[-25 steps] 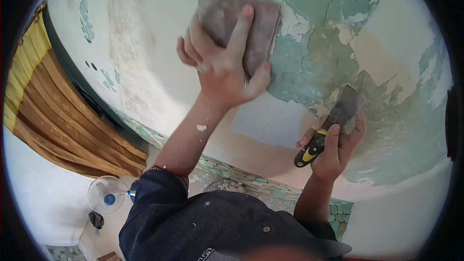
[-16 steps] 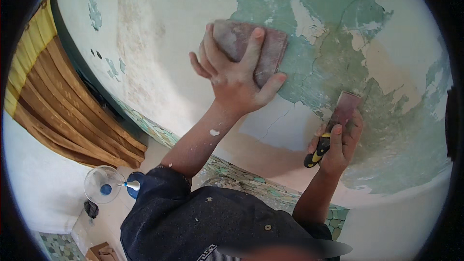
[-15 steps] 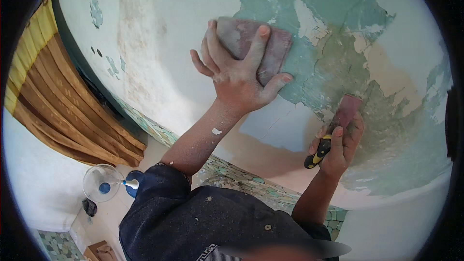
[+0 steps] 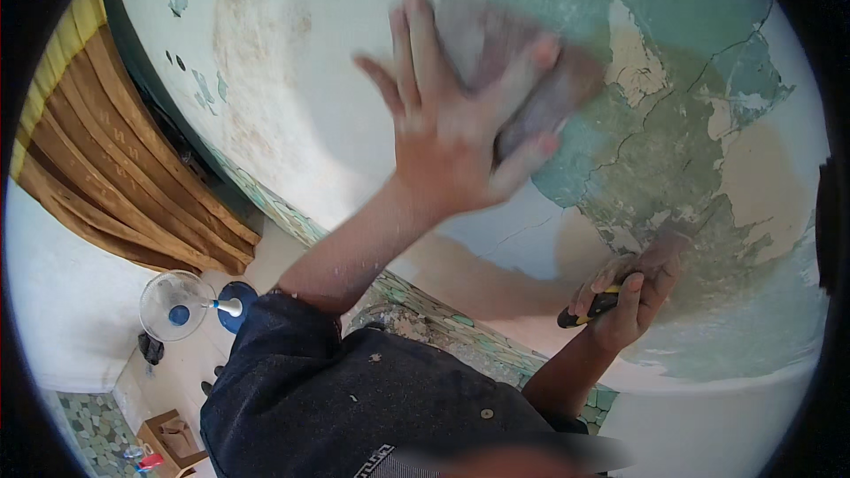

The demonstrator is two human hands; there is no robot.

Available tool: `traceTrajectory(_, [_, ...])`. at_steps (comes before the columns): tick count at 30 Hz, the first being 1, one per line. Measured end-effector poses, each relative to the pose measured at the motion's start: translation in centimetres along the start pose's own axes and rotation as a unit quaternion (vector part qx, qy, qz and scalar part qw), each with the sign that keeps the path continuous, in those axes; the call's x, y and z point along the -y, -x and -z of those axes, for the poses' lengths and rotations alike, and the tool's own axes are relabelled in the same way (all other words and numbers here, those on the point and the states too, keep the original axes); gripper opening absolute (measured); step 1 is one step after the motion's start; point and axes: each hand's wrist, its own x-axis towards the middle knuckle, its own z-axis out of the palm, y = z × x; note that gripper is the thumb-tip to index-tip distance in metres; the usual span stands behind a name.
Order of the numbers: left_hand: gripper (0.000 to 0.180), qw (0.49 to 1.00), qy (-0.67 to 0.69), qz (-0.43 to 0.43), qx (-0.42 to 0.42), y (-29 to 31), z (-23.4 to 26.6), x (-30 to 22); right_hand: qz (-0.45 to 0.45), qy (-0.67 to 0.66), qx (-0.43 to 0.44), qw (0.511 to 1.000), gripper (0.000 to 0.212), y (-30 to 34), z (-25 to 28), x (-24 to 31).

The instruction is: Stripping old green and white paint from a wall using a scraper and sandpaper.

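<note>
At the left border of a peeled green patch (image 4: 575,168) on the wall, my left hand (image 4: 443,142) spreads its fingers, blurred by motion. Its index finger and thumb press a dusty grey and maroon sheet (image 4: 505,31), which looks like sandpaper, against the wall. Lower and to the right, my right hand (image 4: 633,301) is wrapped round the black and yellow handle of a scraper (image 4: 605,303). The scraper's blade points up and right at the olive-stained plaster; its tip is blurred.
Cracked and flaking paint spreads over the wall (image 4: 354,150). On the left hang brown and yellow curtains (image 4: 124,159). A standing fan (image 4: 177,305) with a blue base is below them, and an open cardboard box (image 4: 173,438) sits at lower left. Stone-patterned trim (image 4: 443,323) runs along the wall.
The view has shifted, so the wall sits further right. My left hand and the sheet have slid slightly up the wall. My right hand has moved the scraper lower.
</note>
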Motion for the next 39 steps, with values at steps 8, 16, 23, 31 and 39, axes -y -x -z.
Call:
traceTrajectory(8, [0.068,0.998,0.048,0.034,-0.009,-0.3,-0.2,-1.0,-0.009,-0.013,-0.036,0.999,0.048,1.2,1.1,-0.4])
traceTrajectory(16, [0.070,0.989,0.117,-0.039,-0.086,0.0,-0.5,0.0,0.000,0.002,-0.068,0.998,0.033,0.6,-0.2,-0.2])
traceTrajectory(23, [0.087,0.970,0.199,0.057,-0.124,1.6,-0.7,0.2,-0.001,0.024,-0.004,1.000,0.057,0.9,0.4,-0.7])
traceTrajectory(31, [0.103,0.958,0.249,0.112,-0.086,1.7,0.0,0.2,0.014,0.017,0.011,1.000,0.054,1.1,0.5,-1.0])
traceTrajectory(39, [0.069,0.994,-0.028,-0.023,-0.107,-0.1,0.3,-1.0,0.002,0.014,-0.050,0.999,0.050,1.6,0.0,-0.7])
